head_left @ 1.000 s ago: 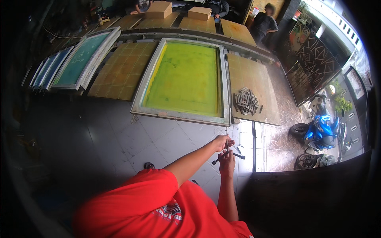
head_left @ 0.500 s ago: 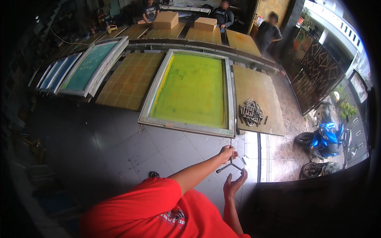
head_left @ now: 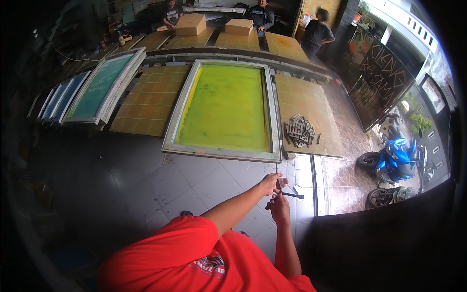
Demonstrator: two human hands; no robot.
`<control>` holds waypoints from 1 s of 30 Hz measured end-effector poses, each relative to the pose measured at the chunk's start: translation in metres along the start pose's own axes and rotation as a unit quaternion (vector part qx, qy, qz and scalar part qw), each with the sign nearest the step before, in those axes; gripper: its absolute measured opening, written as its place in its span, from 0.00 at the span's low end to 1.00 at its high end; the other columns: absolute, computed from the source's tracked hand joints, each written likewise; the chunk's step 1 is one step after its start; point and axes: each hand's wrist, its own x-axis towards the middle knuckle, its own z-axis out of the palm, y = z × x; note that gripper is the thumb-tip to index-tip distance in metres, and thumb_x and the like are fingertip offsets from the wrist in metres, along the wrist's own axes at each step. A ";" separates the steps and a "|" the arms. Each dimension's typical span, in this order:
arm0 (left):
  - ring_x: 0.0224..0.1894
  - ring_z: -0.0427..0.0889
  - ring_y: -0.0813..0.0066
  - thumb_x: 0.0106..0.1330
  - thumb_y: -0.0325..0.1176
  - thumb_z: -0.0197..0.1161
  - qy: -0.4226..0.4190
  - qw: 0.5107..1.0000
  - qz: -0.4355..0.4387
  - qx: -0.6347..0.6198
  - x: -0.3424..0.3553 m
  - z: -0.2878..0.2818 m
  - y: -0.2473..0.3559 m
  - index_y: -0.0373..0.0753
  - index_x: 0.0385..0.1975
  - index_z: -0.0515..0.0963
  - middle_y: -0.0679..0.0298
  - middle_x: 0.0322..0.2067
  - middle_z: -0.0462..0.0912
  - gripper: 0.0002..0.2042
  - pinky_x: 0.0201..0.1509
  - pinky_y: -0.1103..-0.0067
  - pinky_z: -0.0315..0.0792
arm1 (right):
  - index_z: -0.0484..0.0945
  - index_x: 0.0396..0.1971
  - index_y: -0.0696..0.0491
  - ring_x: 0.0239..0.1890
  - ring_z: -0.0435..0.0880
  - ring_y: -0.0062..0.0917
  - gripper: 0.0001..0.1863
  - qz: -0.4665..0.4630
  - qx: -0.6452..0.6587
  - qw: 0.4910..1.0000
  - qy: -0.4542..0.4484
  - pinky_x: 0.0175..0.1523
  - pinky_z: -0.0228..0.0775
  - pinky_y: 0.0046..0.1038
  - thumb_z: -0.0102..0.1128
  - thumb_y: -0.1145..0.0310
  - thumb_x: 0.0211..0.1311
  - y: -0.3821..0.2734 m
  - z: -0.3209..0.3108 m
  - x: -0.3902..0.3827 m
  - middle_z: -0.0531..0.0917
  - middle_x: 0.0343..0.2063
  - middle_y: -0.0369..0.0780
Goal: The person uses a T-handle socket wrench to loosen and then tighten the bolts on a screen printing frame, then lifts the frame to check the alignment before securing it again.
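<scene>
Below the front right corner of a yellow-green screen (head_left: 221, 109) in a pale frame, my left hand (head_left: 271, 184) is closed around the upright metal shaft under it. Just below, my right hand (head_left: 279, 208) is closed on a black Y-shaped wrench (head_left: 295, 195), one arm of which sticks out to the right. The wrench's centre is partly hidden by my fingers. A pile of metal clamp pieces (head_left: 300, 129) lies on the board (head_left: 321, 104) to the right of the screen.
Teal and blue screens (head_left: 97, 90) stand left, beside a gridded board (head_left: 148, 102). Behind are two cardboard boxes (head_left: 189, 25), three people, one standing at right (head_left: 316, 34). Two motorbikes (head_left: 396, 163) and a dark gate (head_left: 374, 78) are at right; tiled floor (head_left: 204, 187) lies below.
My right hand, lower and more open half a second ago, has moved up and closed on the wrench again. The wrench's arms have turned. My left hand stays on the shaft.
</scene>
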 end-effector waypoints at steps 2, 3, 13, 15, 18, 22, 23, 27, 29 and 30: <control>0.37 0.79 0.67 0.70 0.39 0.40 -0.025 0.998 -0.014 0.053 -0.002 -0.002 0.000 0.40 0.50 0.59 0.55 0.41 0.78 0.14 0.36 0.74 0.76 | 0.69 0.50 0.54 0.29 0.71 0.18 0.19 0.014 0.111 0.993 -0.038 0.41 0.65 0.28 0.46 0.58 0.65 -0.002 -0.006 -0.001 0.78 0.33 0.34; 0.37 0.79 0.68 0.70 0.40 0.40 -0.033 0.996 -0.011 0.076 0.000 -0.008 0.001 0.40 0.50 0.59 0.56 0.42 0.78 0.14 0.34 0.74 0.76 | 0.70 0.49 0.54 0.28 0.71 0.18 0.19 0.027 0.151 0.987 -0.039 0.42 0.65 0.29 0.47 0.58 0.64 -0.002 -0.002 0.000 0.79 0.32 0.33; 0.33 0.80 0.72 0.68 0.40 0.48 0.077 0.987 0.004 0.144 -0.005 -0.001 0.007 0.36 0.43 0.66 0.61 0.36 0.78 0.14 0.25 0.78 0.74 | 0.76 0.33 0.53 0.16 0.68 0.16 0.14 0.108 -0.227 0.965 -0.070 0.23 0.59 0.21 0.52 0.57 0.62 -0.029 -0.010 0.030 0.77 0.18 0.32; 0.32 0.81 0.72 0.66 0.37 0.52 0.113 0.962 0.026 0.249 -0.011 0.012 0.009 0.34 0.41 0.68 0.60 0.33 0.79 0.12 0.26 0.78 0.75 | 0.78 0.20 0.56 0.18 0.73 0.18 0.19 0.000 -0.558 0.830 0.011 0.23 0.66 0.21 0.61 0.52 0.54 -0.047 -0.001 0.027 0.76 0.13 0.34; 0.27 0.80 0.73 0.63 0.33 0.55 0.132 0.967 0.037 0.217 -0.007 0.010 0.010 0.34 0.36 0.70 0.59 0.28 0.78 0.09 0.28 0.78 0.77 | 0.79 0.24 0.56 0.23 0.79 0.22 0.18 -0.020 -0.881 0.470 0.042 0.28 0.70 0.25 0.61 0.53 0.54 -0.064 0.042 0.019 0.79 0.17 0.36; 0.32 0.81 0.71 0.65 0.34 0.53 0.078 0.969 0.016 0.234 -0.004 0.008 0.010 0.34 0.36 0.70 0.59 0.31 0.79 0.09 0.35 0.76 0.78 | 0.80 0.31 0.57 0.29 0.82 0.27 0.20 0.089 -0.758 0.642 -0.074 0.33 0.72 0.29 0.56 0.52 0.58 -0.092 0.032 0.019 0.82 0.24 0.39; 0.34 0.81 0.70 0.65 0.35 0.53 0.052 0.972 0.003 0.231 -0.004 0.003 0.012 0.33 0.37 0.70 0.58 0.33 0.79 0.10 0.37 0.75 0.78 | 0.80 0.33 0.57 0.31 0.83 0.29 0.21 0.148 -0.659 0.729 -0.113 0.35 0.72 0.30 0.54 0.52 0.59 -0.104 0.022 0.019 0.83 0.26 0.40; 0.40 0.80 0.68 0.69 0.35 0.47 -0.031 0.998 -0.004 0.063 -0.003 -0.011 0.005 0.34 0.42 0.67 0.53 0.39 0.78 0.11 0.43 0.75 0.77 | 0.75 0.44 0.61 0.49 0.75 0.25 0.26 0.059 -0.303 0.951 -0.004 0.49 0.66 0.28 0.38 0.52 0.67 -0.081 -0.020 -0.001 0.79 0.41 0.43; 0.42 0.80 0.67 0.69 0.36 0.48 -0.055 0.997 -0.007 0.044 -0.003 -0.007 0.002 0.35 0.44 0.65 0.52 0.41 0.78 0.12 0.43 0.75 0.77 | 0.76 0.43 0.57 0.36 0.71 0.16 0.23 0.093 -0.368 0.924 -0.051 0.37 0.62 0.21 0.38 0.54 0.68 -0.046 -0.042 0.008 0.80 0.37 0.37; 0.42 0.80 0.67 0.68 0.36 0.48 -0.058 0.997 -0.007 0.049 -0.003 -0.010 0.004 0.35 0.44 0.65 0.52 0.41 0.78 0.12 0.43 0.75 0.77 | 0.76 0.42 0.57 0.33 0.71 0.15 0.23 0.091 -0.358 0.928 -0.053 0.35 0.61 0.19 0.38 0.54 0.68 -0.040 -0.037 0.009 0.80 0.35 0.37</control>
